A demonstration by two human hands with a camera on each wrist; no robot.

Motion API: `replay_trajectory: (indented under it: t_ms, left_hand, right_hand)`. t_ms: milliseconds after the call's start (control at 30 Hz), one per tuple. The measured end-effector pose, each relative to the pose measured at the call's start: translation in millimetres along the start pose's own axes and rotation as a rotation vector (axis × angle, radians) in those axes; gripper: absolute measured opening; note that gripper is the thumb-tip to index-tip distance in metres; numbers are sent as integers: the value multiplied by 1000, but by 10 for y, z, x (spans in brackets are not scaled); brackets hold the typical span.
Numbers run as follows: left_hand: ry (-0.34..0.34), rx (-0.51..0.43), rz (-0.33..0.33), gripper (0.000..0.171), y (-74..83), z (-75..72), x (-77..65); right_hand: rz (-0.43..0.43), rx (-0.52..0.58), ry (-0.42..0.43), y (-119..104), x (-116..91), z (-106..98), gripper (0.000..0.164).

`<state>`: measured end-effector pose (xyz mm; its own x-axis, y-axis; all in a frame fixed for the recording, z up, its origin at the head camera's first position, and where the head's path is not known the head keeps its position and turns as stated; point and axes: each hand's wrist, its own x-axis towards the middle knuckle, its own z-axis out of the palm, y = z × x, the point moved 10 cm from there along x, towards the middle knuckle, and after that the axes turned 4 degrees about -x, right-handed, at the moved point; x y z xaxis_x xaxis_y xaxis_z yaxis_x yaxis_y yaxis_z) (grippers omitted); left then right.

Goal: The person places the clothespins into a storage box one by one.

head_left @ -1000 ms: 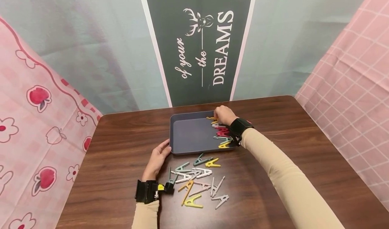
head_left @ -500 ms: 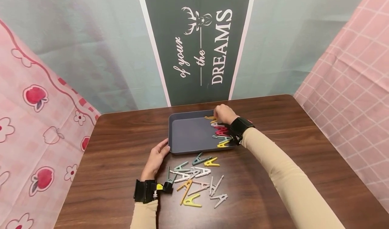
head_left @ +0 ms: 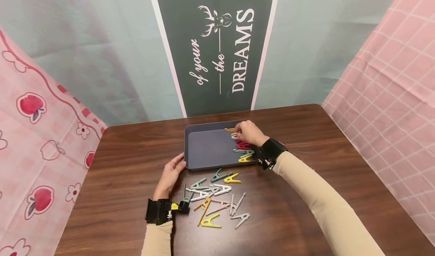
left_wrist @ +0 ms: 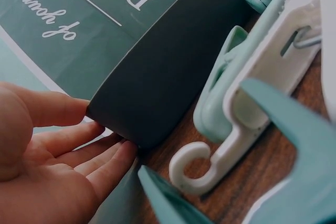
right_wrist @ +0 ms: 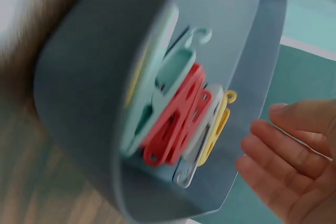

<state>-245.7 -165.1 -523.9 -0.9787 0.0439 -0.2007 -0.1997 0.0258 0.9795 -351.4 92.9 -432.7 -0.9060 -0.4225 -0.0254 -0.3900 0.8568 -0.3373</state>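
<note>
My left hand (head_left: 170,174) touches the near left corner of a shallow grey tray (head_left: 186,146); in the left wrist view its thumb meets the rim and the fingertips lie low against the wall. Over the tray's right end is my right hand (head_left: 249,132), its fingers extended beside the pegs and holding nothing. Under it runs a row of plastic clothes pegs: a yellow peg (head_left: 245,158), a green peg (right_wrist: 170,74), red pegs (right_wrist: 181,116), a white peg (right_wrist: 199,137) and an orange-yellow peg (right_wrist: 216,129) at the far end.
In front of the tray, loose pegs lie scattered on the wooden table (head_left: 292,207), among them a white peg (head_left: 222,189), an orange peg (head_left: 204,210) and a yellow peg (head_left: 211,221). Patterned curtains (head_left: 306,40) stand behind and at both sides.
My right hand has loosened from the far orange-yellow peg and drawn slightly toward me, leaving it in the row. My left hand stays at the tray corner. The head view has shifted slightly.
</note>
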Motion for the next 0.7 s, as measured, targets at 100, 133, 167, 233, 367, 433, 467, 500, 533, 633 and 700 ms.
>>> replay_trajectory:
  t_ms: [100,133,167,233,367,433,467,500,533,633,700]
  left_hand:
    - [-4,-1,1,47,12,1,-4]
    - [-5,-1,0,47,13,2,-4]
    - [-5,4,0,47,16,3,-7]
    - [-6,8,-2,47,16,6,-11]
    - [-4,9,-5,47,7,9,-9]
    - [-5,9,-4,47,2,11,-3]
    - [-6,9,-6,47,-2,11,0]
    - [-6,8,-7,47,-4,10,3]
    - [-5,8,-8,47,-5,8,4]
    - [-6,1,-10,47,-6,3,7]
    - [-6,-5,-11,47,-4,-1,6]
  right_hand:
    - [-9,44,51,-26,-66,-35,17]
    - [-12,60,68,-29,-88,-44,16]
    - [-17,73,85,-29,-111,-51,15]
    - [-25,100,110,-26,-162,-56,14]
    - [-31,152,138,-27,-255,-47,15]
    - [-38,185,159,-52,-311,-52,15]
    - [-44,201,170,-72,-342,-58,16]
    - [-52,218,180,-98,-376,-63,16]
    - [-61,235,189,-126,-412,-71,17]
    - [-90,276,219,-199,-507,-98,17]
    - [-100,291,236,-234,-554,-116,18]
